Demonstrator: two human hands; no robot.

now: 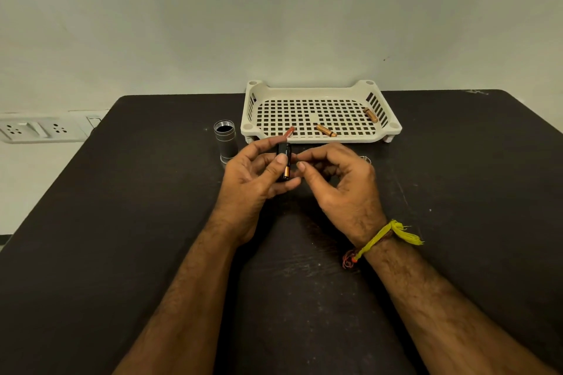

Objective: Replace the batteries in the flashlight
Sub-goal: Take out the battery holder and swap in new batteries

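My left hand (254,178) grips a small black battery holder (284,158) upright between thumb and fingers, with a copper-and-black battery seated in it. My right hand (338,179) is close beside it on the right, its index finger and thumb touching the holder's side. The silver flashlight body (226,141) stands upright on the black table (122,222), open end up, just left of my left hand. Three copper batteries lie in the white basket: one battery at the front left (289,132), one battery near the front middle (326,130) and one battery at the right (370,114).
The white perforated basket (320,88) sits at the table's far edge against the wall. A small metal part (365,159) peeks out behind my right hand. A wall socket strip (36,129) is off the table at the left.
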